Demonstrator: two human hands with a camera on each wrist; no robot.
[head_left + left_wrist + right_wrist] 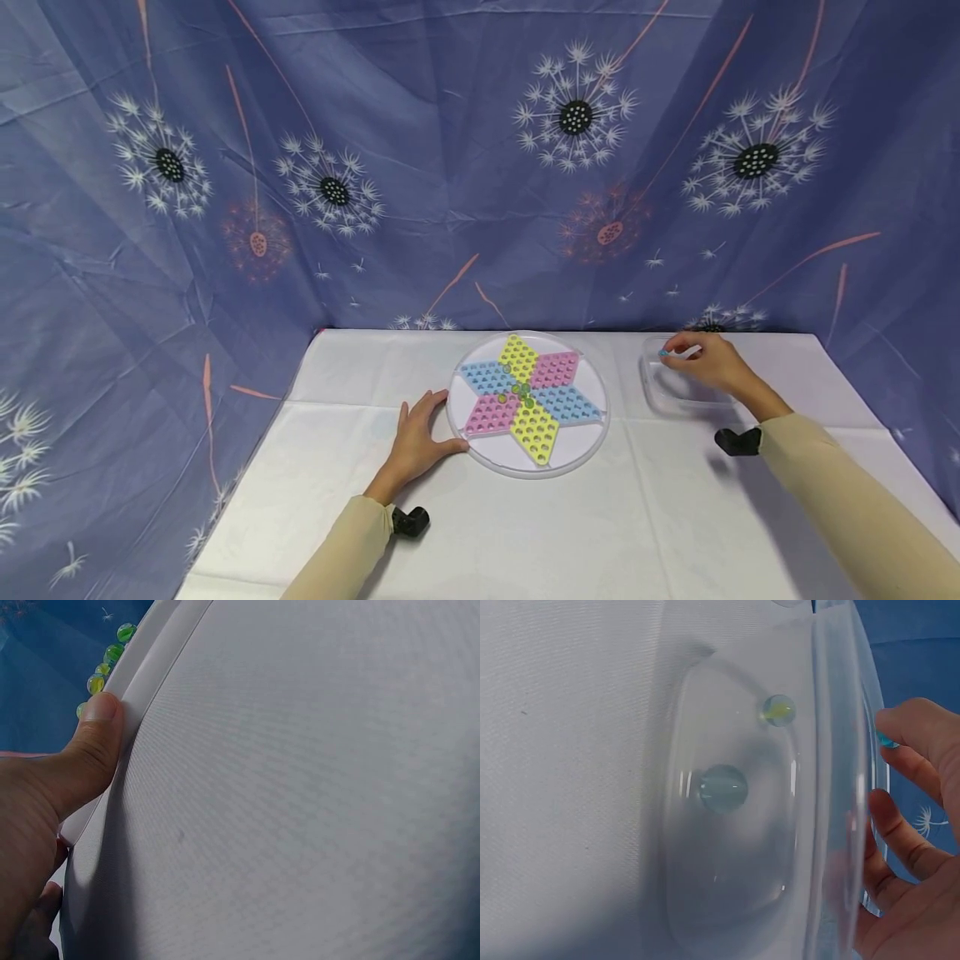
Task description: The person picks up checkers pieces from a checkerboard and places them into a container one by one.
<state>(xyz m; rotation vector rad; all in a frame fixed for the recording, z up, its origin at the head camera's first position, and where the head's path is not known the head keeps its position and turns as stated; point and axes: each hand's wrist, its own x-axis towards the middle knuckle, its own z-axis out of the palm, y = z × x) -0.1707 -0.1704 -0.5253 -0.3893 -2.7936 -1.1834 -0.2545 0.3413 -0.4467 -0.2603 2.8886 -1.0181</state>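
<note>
A round white Chinese checkers board (576,443) with a pink, yellow and blue star lies mid-table, several marbles (529,402) sitting near its centre. My left hand (416,437) rests at the board's left rim, fingers spread and thumb against the edge. In the left wrist view its thumb (96,742) lies on the white rim. Over a clear plastic box (654,396) at the right, my right hand (708,362) pinches a small blue marble (886,740) between thumb and forefinger. Inside the box are a pale marble (724,789) and a yellow-streaked one (779,710).
A white cloth (555,533) covers the table. Blue dandelion-print fabric (465,167) hangs along the back and both sides. Black wrist cameras (411,522) sit under both sleeves.
</note>
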